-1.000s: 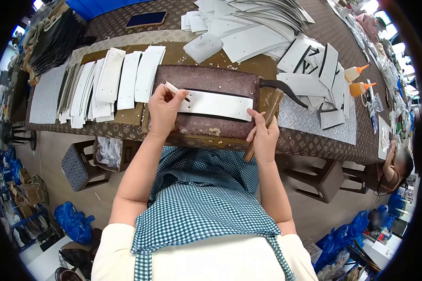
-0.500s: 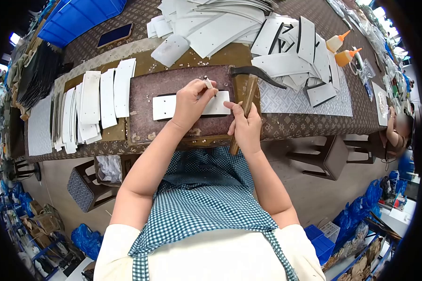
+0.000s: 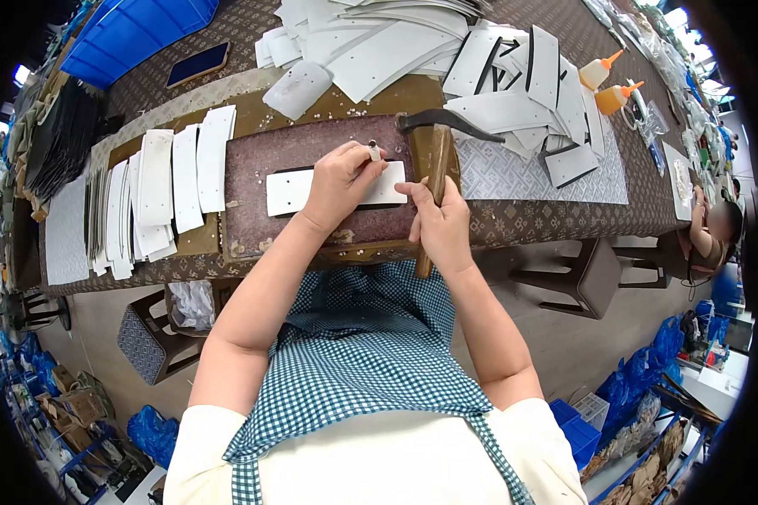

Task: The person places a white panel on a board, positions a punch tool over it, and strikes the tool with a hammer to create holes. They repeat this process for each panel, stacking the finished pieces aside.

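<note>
A white strip (image 3: 291,192) with small dark holes lies across a reddish-brown block (image 3: 253,151), a dark edge showing beneath it. My left hand (image 3: 338,183) is closed on a small whitish punch (image 3: 375,151), held upright over the right half of the strip. In my right hand (image 3: 442,223) is the wooden handle of a hammer (image 3: 438,160). The hammer's dark curved head lies towards the back of the block. My right index finger is stretched out to the strip's right end.
White strips (image 3: 156,177) stand in rows at the left. More white pieces (image 3: 387,59) are heaped at the back. Also there are a phone (image 3: 198,65), a blue crate (image 3: 135,38) and glue bottles (image 3: 612,98). Another person (image 3: 712,227) sits at the far right.
The whole view has shifted slightly, with the table's things a little further left. Both hands keep their holds, and the hammer is still upright beside the strip.
</note>
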Demonstrator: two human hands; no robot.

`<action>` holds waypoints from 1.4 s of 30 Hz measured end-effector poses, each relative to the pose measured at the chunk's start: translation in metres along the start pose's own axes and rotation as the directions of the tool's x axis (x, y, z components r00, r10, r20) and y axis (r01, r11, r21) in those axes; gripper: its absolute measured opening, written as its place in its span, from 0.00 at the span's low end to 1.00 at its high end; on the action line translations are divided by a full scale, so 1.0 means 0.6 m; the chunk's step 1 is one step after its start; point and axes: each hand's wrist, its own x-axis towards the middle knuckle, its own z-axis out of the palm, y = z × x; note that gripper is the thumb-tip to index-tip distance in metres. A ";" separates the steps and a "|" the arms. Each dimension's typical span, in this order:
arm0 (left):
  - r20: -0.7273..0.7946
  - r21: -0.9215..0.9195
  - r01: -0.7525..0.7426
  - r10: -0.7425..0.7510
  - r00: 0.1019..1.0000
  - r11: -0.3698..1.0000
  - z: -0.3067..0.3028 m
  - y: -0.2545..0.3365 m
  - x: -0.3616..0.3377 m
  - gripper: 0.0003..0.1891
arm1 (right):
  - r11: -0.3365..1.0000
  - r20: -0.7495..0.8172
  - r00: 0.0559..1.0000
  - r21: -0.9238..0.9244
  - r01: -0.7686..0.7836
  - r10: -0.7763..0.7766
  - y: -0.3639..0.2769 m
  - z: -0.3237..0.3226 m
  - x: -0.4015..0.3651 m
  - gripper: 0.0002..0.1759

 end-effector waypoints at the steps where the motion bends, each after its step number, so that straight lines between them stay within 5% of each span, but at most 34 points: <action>1: -0.014 0.016 -0.037 0.038 0.999 0.999 0.001 0.000 0.003 0.05 | 1.000 0.036 0.999 0.002 0.002 -0.002 -0.028 -0.004 0.002 0.12; 4: -0.034 0.051 -0.111 0.112 0.993 0.993 0.003 0.004 0.003 0.05 | 0.978 0.087 0.986 -0.140 0.152 -0.141 -0.163 -0.031 0.003 0.08; 6: -0.042 0.057 -0.134 0.137 0.990 0.989 0.003 0.008 0.007 0.05 | 0.898 0.103 0.898 -0.057 0.435 -0.428 -0.231 -0.043 -0.003 0.08; 9: -0.061 0.067 -0.174 0.178 0.982 0.982 0.010 0.004 0.008 0.05 | 0.801 0.167 0.784 0.080 0.594 -0.598 -0.263 -0.051 -0.012 0.08; 10: -0.066 0.077 -0.198 0.204 0.977 0.977 0.012 0.000 0.010 0.04 | 0.850 0.165 0.834 0.064 0.523 -0.526 -0.256 -0.046 -0.024 0.10; 11: -0.069 0.079 -0.199 0.205 0.976 0.977 0.014 -0.002 0.010 0.04 | 0.847 0.220 0.853 -0.154 0.508 -0.472 -0.228 -0.050 -0.022 0.11; 13: -0.075 0.080 -0.202 0.208 0.975 0.976 0.015 -0.002 0.010 0.05 | 0.639 0.370 0.898 -0.637 0.432 -0.238 -0.194 -0.064 -0.016 0.12; 15: -0.058 0.098 -0.204 0.210 0.976 0.974 0.015 -0.006 0.005 0.05 | 0.605 0.376 0.916 -0.701 0.378 -0.137 -0.177 -0.071 -0.017 0.10; 18: -0.070 0.092 -0.196 0.203 0.977 0.976 0.018 -0.009 0.005 0.06 | 0.858 0.237 0.970 -0.508 0.070 0.061 -0.235 -0.070 -0.033 0.08; 21: -0.067 0.085 -0.190 0.196 0.978 0.978 0.017 -0.011 0.002 0.06 | 0.901 0.100 0.909 -0.124 0.415 -0.405 -0.307 -0.051 -0.054 0.12; 23: -0.058 0.089 -0.182 0.188 0.980 0.979 0.015 -0.008 0.004 0.06 | 0.775 0.134 0.764 0.074 0.627 -0.631 -0.323 -0.049 -0.043 0.14; 26: -0.054 0.076 -0.181 0.186 0.981 0.980 0.015 -0.009 0.005 0.06 | 0.813 0.187 0.808 -0.068 0.578 -0.559 -0.274 -0.046 -0.036 0.15; 27: -0.059 0.082 -0.189 0.194 0.979 0.979 0.014 -0.009 0.005 0.06 | 0.790 0.273 0.892 -0.418 0.448 -0.361 -0.242 -0.057 -0.027 0.13; 28: -0.065 0.088 -0.197 0.203 0.977 0.976 0.014 -0.008 0.005 0.06 | 0.591 0.345 0.928 -0.722 0.359 -0.143 -0.210 -0.069 -0.017 0.11; 32: -0.055 0.067 -0.163 0.167 0.984 0.984 0.016 -0.012 0.004 0.06 | 0.790 0.155 0.984 -0.613 0.030 0.083 -0.155 -0.090 -0.026 0.09; 33: -0.038 0.056 -0.159 0.161 0.986 0.986 0.015 -0.010 0.004 0.07 | 0.891 0.091 0.985 -0.444 -0.092 0.148 -0.152 -0.080 -0.036 0.08; 37: 0.008 -0.023 -0.096 0.096 0.995 0.995 0.010 0.005 0.006 0.08 | 0.998 0.051 0.997 0.019 -0.064 0.063 -0.059 -0.043 -0.021 0.09; 40: 0.035 -0.019 -0.134 0.135 0.990 0.991 0.007 -0.004 0.008 0.09 | 0.988 0.055 0.997 0.140 -0.062 0.054 0.004 -0.012 -0.010 0.11; 42: 0.049 -0.138 0.043 -0.037 0.998 0.989 0.013 -0.008 0.003 0.07 | 0.987 0.043 0.997 0.145 -0.064 0.058 0.028 0.005 -0.012 0.11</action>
